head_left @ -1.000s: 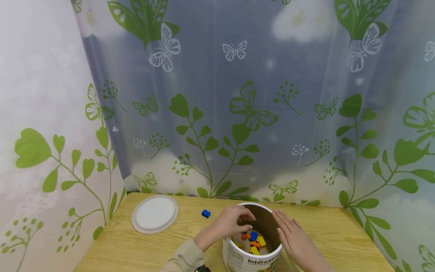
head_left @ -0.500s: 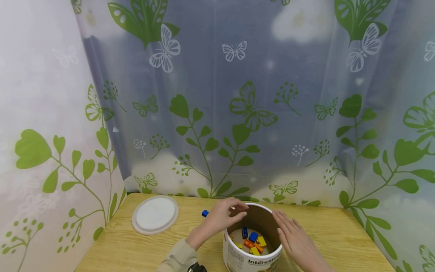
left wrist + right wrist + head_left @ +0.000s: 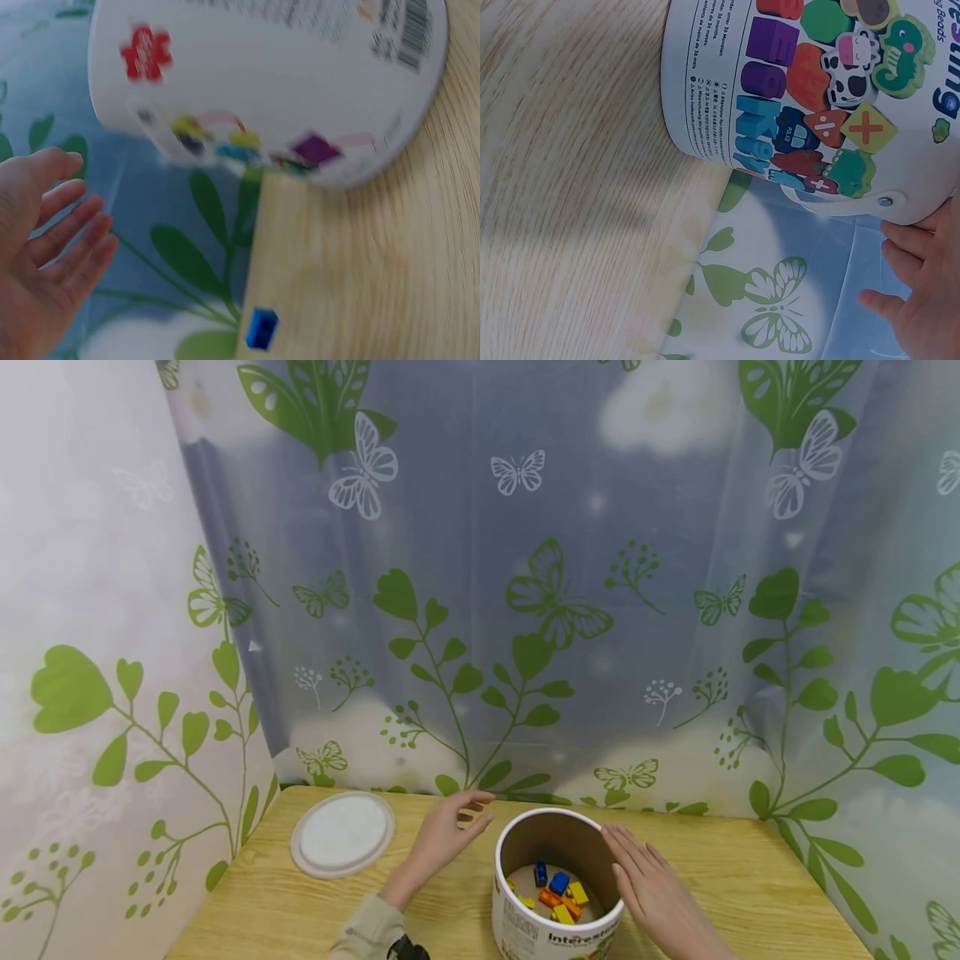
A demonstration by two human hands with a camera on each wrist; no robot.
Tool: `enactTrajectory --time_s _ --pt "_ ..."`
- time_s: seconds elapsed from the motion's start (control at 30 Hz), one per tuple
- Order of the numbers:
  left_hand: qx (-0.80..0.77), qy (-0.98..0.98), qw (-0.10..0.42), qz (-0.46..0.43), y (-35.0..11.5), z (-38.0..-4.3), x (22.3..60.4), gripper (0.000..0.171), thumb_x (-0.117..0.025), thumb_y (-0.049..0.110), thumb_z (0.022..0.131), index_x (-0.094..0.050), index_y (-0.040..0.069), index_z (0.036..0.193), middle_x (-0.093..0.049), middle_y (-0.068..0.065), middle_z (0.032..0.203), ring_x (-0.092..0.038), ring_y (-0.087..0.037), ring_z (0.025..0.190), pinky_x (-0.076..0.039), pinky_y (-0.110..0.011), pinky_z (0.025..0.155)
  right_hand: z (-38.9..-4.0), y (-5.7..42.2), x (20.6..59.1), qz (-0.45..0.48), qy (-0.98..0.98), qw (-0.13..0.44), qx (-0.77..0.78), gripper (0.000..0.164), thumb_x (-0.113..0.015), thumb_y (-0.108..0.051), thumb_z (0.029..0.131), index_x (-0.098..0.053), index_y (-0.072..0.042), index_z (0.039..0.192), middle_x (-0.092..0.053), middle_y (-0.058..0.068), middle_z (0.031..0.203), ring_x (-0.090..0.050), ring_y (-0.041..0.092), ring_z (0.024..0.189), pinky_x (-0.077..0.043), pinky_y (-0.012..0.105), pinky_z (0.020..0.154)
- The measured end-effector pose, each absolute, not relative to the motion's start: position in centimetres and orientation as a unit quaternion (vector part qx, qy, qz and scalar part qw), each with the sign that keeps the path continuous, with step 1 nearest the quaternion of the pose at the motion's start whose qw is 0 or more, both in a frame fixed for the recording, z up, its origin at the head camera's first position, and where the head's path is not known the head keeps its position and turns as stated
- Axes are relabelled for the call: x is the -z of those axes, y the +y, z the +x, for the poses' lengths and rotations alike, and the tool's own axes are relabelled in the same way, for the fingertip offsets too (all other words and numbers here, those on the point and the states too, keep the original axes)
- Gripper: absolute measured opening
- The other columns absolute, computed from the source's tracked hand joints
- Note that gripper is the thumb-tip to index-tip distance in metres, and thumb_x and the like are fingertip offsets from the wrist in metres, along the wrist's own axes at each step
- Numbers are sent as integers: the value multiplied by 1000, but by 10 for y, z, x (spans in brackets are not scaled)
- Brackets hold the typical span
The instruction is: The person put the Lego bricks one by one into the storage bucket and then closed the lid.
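A white printed bucket (image 3: 517,924) stands uncovered on the table, with several toy bricks on its floor: blue (image 3: 559,883), yellow (image 3: 577,893) and orange (image 3: 550,898). Left of the bucket, my left hand (image 3: 435,847) hovers over the table, fingers loosely bent and holding nothing. Behind its fingers a lone blue brick is almost hidden in the head view; the left wrist view has this blue brick (image 3: 262,328) in plain sight on the wood, apart from the hand. My right hand (image 3: 660,893) rests straight-fingered against the bucket's right rim.
A round white lid (image 3: 345,832) lies at the table's back left. Bare wood (image 3: 285,914) extends in front of it. A curtain (image 3: 450,610) with leaves and butterflies hangs behind the table. The bucket has a white handle (image 3: 832,204) at its side.
My left hand has risen out of the bucket and moved left toward the lone blue brick. Inside the bucket, the bricks under its fingers have shifted. The right hand has stayed in place.
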State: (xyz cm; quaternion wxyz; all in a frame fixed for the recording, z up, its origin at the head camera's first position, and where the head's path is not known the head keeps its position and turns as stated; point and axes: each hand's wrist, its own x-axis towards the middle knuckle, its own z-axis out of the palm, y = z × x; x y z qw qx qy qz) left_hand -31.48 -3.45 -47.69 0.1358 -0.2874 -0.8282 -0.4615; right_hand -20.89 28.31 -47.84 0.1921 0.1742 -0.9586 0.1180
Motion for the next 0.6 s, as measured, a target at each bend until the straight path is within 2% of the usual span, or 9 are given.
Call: enactTrajectory --time_s 0.3,0.6 --pt "408 -862 157 -256 -57 -335 512 31 -74 13 94 -69 1 122 -70 -15 120 -65 -36 109 -57 -49 88 -210 285 482 175 -957 197 -120 48 -54 -15 104 -47 -6 151 -48 12 153 -45 31 141 -39 57 112" --pt "353 -887 136 -265 -61 -353 539 30 -74 5 91 -69 -2 119 -69 -19 118 -65 -38 109 -55 -53 91 -211 285 482 180 -954 208 -117 48 -56 -14 103 -49 -5 150 -50 12 152 -46 31 140 -41 58 109"
